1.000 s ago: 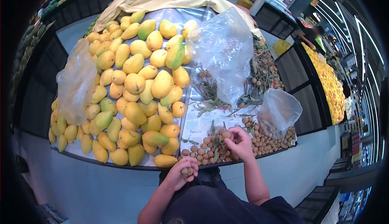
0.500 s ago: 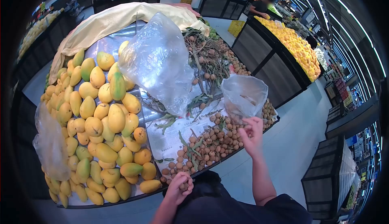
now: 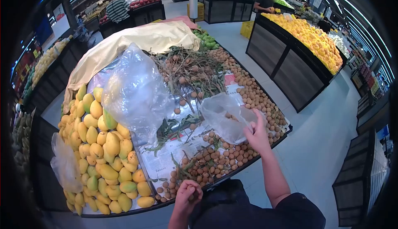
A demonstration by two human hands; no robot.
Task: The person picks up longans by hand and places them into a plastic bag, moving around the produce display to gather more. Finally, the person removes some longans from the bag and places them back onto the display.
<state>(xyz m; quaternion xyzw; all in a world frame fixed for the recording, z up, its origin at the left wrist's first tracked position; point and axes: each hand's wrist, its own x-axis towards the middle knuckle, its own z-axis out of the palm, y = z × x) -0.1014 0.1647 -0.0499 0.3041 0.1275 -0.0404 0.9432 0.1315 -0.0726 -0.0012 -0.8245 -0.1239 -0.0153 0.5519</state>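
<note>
My left hand [image 3: 188,195] is closed at the table's front edge, beside loose brown longans [image 3: 215,158]. A bit of brown, seemingly a longan, shows between its curled fingers; most of the palm is hidden. My right hand [image 3: 259,137] reaches over the longans to the right end of a clear plastic bag [image 3: 222,121]. Its index finger and thumb are apart at the bag's rim, and the fingers seem to touch the film. The bag lies with its mouth partly spread, a few longans dimly visible inside. Printed newspaper [image 3: 161,162] lines the table under the fruit.
Yellow mangoes [image 3: 105,154] are heaped on the left, with a large clear plastic sheet [image 3: 134,92] behind them. Longan branches [image 3: 186,69] lie further back, near a cream cloth [image 3: 153,36]. Another person [image 3: 265,1] stands by a stand of orange-yellow fruit [image 3: 304,40].
The view has tilted up and shifted. My right hand has come up to the bag's rim, and the bag now sits lower and further left. My left hand stays closed near the front edge.
</note>
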